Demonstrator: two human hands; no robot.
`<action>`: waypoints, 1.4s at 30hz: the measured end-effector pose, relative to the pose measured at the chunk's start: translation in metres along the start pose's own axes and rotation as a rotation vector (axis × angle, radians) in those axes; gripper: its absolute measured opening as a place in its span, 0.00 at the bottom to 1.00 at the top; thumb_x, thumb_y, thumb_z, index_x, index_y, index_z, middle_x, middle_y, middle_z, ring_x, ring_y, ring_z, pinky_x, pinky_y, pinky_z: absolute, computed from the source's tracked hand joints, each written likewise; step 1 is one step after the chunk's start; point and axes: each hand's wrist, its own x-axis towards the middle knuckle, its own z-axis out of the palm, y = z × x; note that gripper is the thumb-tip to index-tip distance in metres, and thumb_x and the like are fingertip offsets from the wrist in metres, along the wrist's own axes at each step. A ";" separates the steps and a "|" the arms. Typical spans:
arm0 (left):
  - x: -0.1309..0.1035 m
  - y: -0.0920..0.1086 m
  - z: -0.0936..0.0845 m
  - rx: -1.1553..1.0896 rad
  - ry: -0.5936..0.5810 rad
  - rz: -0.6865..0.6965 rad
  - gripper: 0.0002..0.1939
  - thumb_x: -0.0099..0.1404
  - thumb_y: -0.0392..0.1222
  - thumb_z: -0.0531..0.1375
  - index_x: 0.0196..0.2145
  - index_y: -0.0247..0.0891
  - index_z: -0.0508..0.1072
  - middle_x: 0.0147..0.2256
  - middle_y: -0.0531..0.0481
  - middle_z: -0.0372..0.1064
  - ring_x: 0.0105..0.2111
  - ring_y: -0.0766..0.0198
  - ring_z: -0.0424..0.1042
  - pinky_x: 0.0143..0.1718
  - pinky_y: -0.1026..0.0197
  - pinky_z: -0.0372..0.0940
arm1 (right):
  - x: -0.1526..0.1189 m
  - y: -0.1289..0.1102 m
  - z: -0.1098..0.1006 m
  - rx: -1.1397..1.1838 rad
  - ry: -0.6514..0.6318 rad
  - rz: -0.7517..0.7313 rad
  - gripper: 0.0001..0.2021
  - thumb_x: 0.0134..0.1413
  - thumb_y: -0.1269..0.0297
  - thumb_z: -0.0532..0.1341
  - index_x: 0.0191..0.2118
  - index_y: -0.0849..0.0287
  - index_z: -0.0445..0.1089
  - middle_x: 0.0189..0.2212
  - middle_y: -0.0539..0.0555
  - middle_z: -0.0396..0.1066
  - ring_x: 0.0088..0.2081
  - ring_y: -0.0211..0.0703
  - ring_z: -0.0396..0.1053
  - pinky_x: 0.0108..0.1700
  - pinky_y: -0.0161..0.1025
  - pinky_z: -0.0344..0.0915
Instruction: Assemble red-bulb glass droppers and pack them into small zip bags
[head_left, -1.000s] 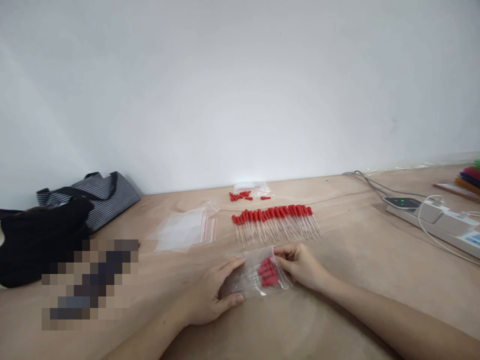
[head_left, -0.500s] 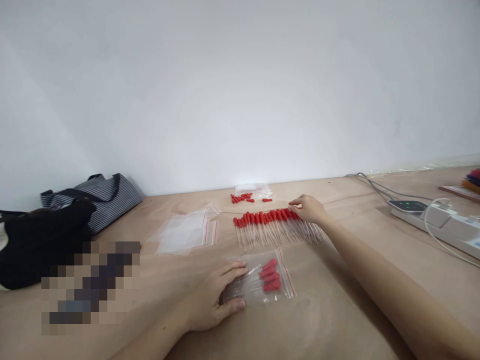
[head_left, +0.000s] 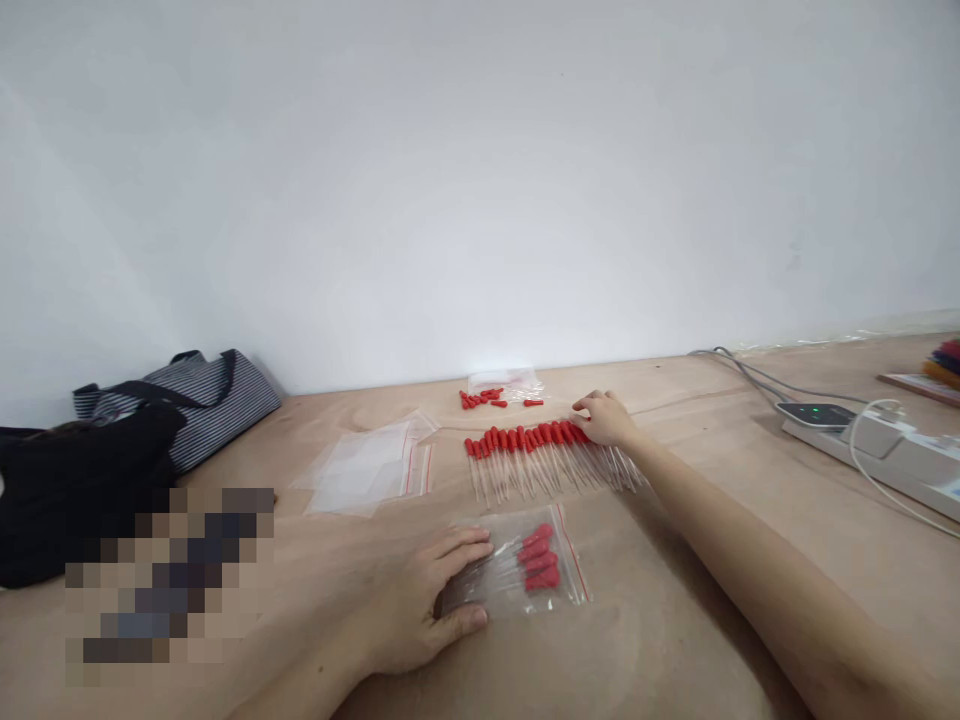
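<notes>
My left hand point(head_left: 424, 600) lies over the left part of a clear zip-lock bag point(head_left: 501, 592), its fingers stretched out and the thumb apart at the lower edge. Inside the bag are several droppers with red rubber bulbs point(head_left: 541, 560) pointing right. Behind it, a row of droppers point(head_left: 517, 440) lies side by side on the table, red bulbs toward the wall and clear tubes toward me. My right hand point(head_left: 606, 418) reaches over the bulbs at the row's right end, index finger and thumb apart. Its lower fingers and the bulbs under them are hidden.
Flat zip-lock bags point(head_left: 360, 465) lie left of the row. Loose red bulbs point(head_left: 480, 398) and a bag of clear tubes point(head_left: 510, 382) are near the wall. A striped bag point(head_left: 217, 410) and black cloth point(head_left: 90, 490) sit left, a power strip point(head_left: 877, 450) with cables right.
My right hand has shifted slightly left along the bulbs. The left hand stays on the bag, and the whole view has moved a little.
</notes>
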 end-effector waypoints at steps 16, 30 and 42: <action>0.002 0.003 -0.001 0.029 -0.029 -0.013 0.24 0.60 0.50 0.54 0.53 0.42 0.60 0.56 0.46 0.54 0.55 0.53 0.54 0.55 0.46 0.51 | -0.008 -0.011 -0.006 0.324 0.018 0.055 0.07 0.44 0.65 0.59 0.24 0.62 0.71 0.31 0.58 0.70 0.40 0.48 0.63 0.42 0.38 0.56; 0.001 0.002 -0.001 0.039 -0.005 0.004 0.23 0.60 0.48 0.55 0.52 0.44 0.61 0.56 0.47 0.55 0.55 0.53 0.55 0.54 0.46 0.52 | -0.077 -0.015 -0.032 1.375 0.170 0.269 0.14 0.46 0.54 0.56 0.35 0.60 0.64 0.20 0.47 0.65 0.19 0.31 0.59 0.22 0.30 0.56; 0.001 0.001 0.000 0.080 0.007 -0.008 0.28 0.59 0.49 0.54 0.56 0.40 0.55 0.55 0.44 0.56 0.54 0.52 0.56 0.53 0.46 0.54 | -0.127 -0.044 -0.003 1.735 0.220 0.583 0.06 0.46 0.63 0.59 0.29 0.58 0.63 0.22 0.48 0.67 0.21 0.32 0.63 0.22 0.30 0.60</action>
